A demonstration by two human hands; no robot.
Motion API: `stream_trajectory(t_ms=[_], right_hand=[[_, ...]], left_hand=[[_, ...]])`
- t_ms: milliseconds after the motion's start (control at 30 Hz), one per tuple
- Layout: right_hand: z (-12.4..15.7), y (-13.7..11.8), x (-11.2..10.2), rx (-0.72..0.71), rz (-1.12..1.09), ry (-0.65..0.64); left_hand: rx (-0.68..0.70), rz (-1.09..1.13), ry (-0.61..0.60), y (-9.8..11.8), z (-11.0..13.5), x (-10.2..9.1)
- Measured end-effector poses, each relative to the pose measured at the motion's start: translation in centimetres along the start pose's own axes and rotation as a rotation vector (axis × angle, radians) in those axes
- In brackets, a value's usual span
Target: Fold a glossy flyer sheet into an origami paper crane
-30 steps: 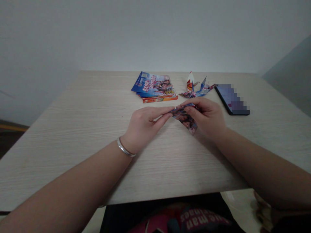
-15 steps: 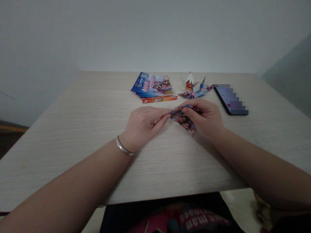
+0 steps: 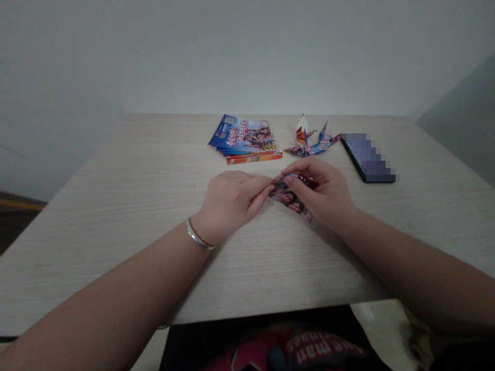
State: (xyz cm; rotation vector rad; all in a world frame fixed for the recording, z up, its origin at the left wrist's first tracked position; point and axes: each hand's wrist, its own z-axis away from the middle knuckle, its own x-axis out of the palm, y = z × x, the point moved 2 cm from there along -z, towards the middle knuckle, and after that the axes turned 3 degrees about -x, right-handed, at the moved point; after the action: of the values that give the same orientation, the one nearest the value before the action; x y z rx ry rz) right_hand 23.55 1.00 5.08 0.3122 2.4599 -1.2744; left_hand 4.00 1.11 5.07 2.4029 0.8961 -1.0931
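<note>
At right, a black rectangular phone [image 3: 359, 154] lies on the pale wood-grain counter [image 3: 135, 190]. A plain grey wall [image 3: 251, 56] stands beyond.

"man" on clothing [image 3: 309, 352] (leaflet [image 3: 244, 135] characters unclear)

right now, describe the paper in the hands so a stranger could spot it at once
On the pale table, find the left hand and right hand, nearer the camera than the leaflet stack and folded paper figures. Between both hands is the small printed paper, the only paper held.
</note>
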Motion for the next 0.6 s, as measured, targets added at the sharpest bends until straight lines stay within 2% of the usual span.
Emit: stream_trajectory(t_ms=[67, 233, 367, 467, 600], right_hand=[[0.00, 0.04, 0.01, 0.004, -0.031, 0.012], [-0.23, -0.10, -0.17, -0.093, -0.020, 0.043], [-0.27, 0.07, -0.18, -0.057, -0.036, 0.000], [-0.21, 0.42, -0.23, -0.003, -0.041, 0.020], [-0.17, 0.51, -0.15, -0.015, 0.028, 0.031]], left_hand=[[-0.003, 0.007, 0.004, 0.00, 0.00, 0.02], [-0.019, 0.038, 0.000, -0.01, 0.05, 0.09], [-0.059, 0.117, 0.008, -0.16, 0.18, 0.06], [-0.116, 0.173, 0.008, -0.34, 0.27, 0.11], [-0.189, 0.227, -0.037, -0.48, 0.21, 0.35]])
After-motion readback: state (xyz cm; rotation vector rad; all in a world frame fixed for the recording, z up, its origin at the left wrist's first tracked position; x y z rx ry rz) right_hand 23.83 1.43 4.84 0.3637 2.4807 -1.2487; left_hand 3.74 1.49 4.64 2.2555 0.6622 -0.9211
